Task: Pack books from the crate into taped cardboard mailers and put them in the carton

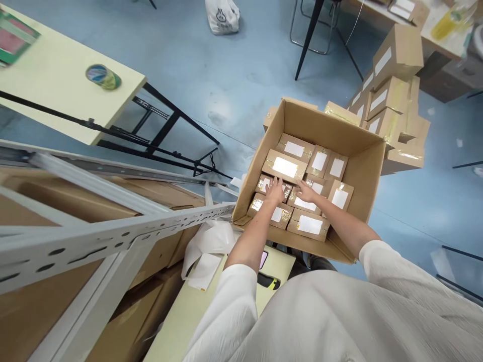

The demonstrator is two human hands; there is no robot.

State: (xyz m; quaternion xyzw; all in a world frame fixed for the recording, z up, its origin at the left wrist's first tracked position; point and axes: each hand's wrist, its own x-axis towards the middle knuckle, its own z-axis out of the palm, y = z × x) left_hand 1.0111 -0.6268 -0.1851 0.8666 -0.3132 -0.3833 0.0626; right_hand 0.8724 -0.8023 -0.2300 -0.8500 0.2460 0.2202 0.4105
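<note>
The large open cardboard carton (332, 123) stands in front of the person, its walls up around several layers of small taped boxes with white labels. Both bare arms reach down into it from white short sleeves — the left more upright, the right slanting in from the lower right, the forearms drawing closer together toward the hands. Inside, the labelled box (285, 166) beneath the fingertips sits toward the left side of the carton, raised above its neighbours and slightly askew to them. The left hand (275, 191) lies palm down with its fingers spread, their tips at that box's near edge. The right hand (307, 192) is also palm down, fingers loosely extended toward the box's near right corner; whether it presses on the box, I cannot tell. Neither hand pinches anything. Smallest, a yellow-and-black tool (268, 281) lies on the pale tabletop (204, 306) below the carton.
</note>
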